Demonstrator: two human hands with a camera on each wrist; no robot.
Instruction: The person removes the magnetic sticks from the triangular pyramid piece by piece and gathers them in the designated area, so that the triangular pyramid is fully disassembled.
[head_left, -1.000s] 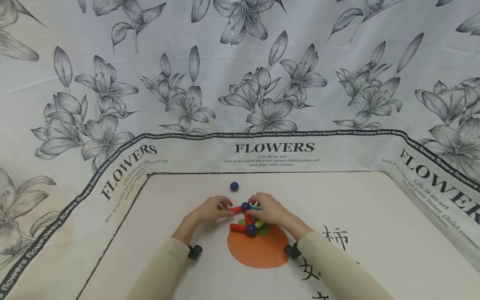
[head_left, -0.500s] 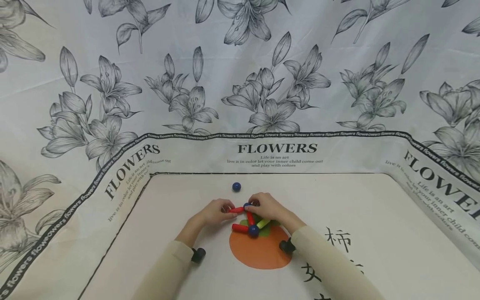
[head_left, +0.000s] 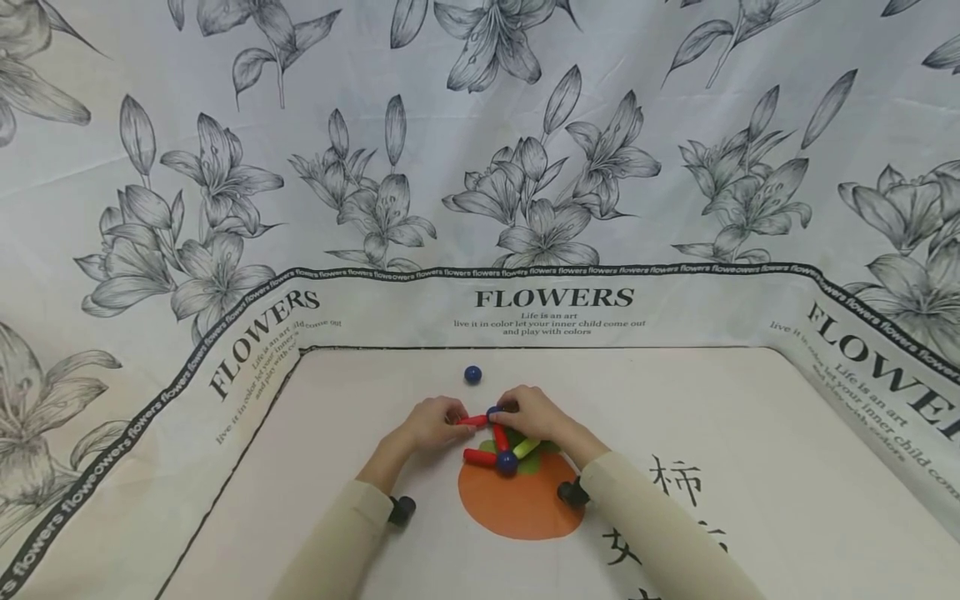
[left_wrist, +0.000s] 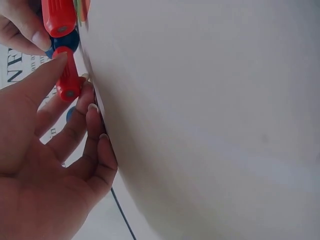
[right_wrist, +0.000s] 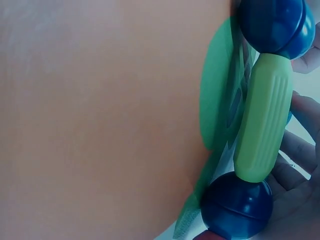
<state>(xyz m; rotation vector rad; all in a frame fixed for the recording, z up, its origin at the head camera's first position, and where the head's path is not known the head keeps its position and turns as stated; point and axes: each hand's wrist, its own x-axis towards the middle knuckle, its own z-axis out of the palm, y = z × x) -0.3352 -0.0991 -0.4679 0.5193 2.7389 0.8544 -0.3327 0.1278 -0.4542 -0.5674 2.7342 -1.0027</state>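
From the head, three blue balls, three red rods and one green rod (head_left: 527, 448) show around the orange print (head_left: 517, 510). The loose ball (head_left: 472, 374) lies well beyond the print; the far ball (head_left: 492, 412), just beyond it, is pinched by the right hand (head_left: 532, 414); the near ball (head_left: 507, 462) is over it. The left hand (head_left: 436, 422), beyond the print's left part, pinches the held rod (head_left: 472, 421), which meets the far ball. From the left wrist, two red rods and two blue balls show, a sliver of print alongside. From the right wrist, one green rod joins two balls, upper ball (right_wrist: 277, 25) and lower ball (right_wrist: 237, 206), beside the print's leaves.
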